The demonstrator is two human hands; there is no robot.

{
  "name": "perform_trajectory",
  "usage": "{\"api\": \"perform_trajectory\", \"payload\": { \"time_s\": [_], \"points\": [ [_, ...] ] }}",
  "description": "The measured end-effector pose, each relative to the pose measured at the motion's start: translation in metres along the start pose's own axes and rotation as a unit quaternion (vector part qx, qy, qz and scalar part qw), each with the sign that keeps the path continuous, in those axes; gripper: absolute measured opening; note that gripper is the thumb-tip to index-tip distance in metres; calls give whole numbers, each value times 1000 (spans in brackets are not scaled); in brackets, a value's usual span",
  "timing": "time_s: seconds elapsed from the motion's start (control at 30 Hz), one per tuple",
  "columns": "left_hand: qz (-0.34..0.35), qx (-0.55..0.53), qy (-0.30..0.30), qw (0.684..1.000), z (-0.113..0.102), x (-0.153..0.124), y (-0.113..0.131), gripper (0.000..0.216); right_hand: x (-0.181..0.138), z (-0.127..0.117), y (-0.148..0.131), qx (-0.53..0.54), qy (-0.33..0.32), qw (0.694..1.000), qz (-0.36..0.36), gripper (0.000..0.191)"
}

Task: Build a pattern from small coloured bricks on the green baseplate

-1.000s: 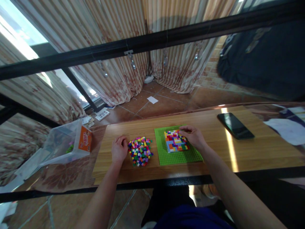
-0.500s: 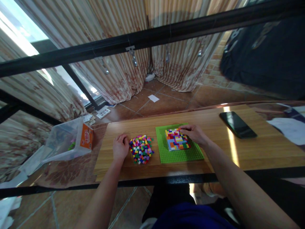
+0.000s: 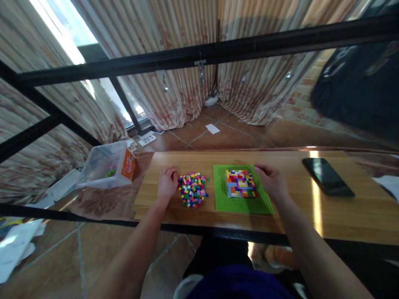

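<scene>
On the wooden table top lies a green studded baseplate [image 3: 224, 204]. A flat block of many-coloured toy bricks [image 3: 241, 183] stands on it, right of the plate's middle. My right hand [image 3: 270, 179] is at the plate's upper right edge, beside the block, with its fingers curled together; whatever they may hold is hidden. Left of the plate is a heap of small loose toy bricks [image 3: 193, 189] in mixed colours. My left hand [image 3: 167, 182] rests on the wood against the heap's left side, fingers curled in, their tips out of sight.
A black phone [image 3: 327, 176] lies on the table top [image 3: 289, 158] to the right. Left of the table stands a clear plastic bin [image 3: 99, 166] with an orange label. A black metal bar [image 3: 174, 58] crosses above the far side, with curtains [image 3: 249, 91] behind it.
My right hand has moved off the brick block to the right, uncovering its upper right corner. The left hand stays beside the heap. The whole view has shifted slightly.
</scene>
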State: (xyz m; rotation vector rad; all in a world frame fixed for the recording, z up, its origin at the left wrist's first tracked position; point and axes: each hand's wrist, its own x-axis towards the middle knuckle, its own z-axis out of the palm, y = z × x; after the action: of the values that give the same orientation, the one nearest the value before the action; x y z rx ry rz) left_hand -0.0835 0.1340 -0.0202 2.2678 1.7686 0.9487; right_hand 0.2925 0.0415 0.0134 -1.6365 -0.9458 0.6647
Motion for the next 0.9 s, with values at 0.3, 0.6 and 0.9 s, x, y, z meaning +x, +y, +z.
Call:
{"api": "perform_trajectory", "payload": {
  "time_s": [0.3,0.6,0.9],
  "points": [
    [-15,-9,1,1000,2,-1,1,25,-53,72,-53,-251,-181,918,-250,26],
    [-11,-16,-1,1000,3,-2,-1,25,-53,121,-61,-476,-255,800,-262,27],
    [-9,-13,2,1000,2,-1,0,24,-52,132,-54,-484,-240,802,-257,29]
  ]
}}
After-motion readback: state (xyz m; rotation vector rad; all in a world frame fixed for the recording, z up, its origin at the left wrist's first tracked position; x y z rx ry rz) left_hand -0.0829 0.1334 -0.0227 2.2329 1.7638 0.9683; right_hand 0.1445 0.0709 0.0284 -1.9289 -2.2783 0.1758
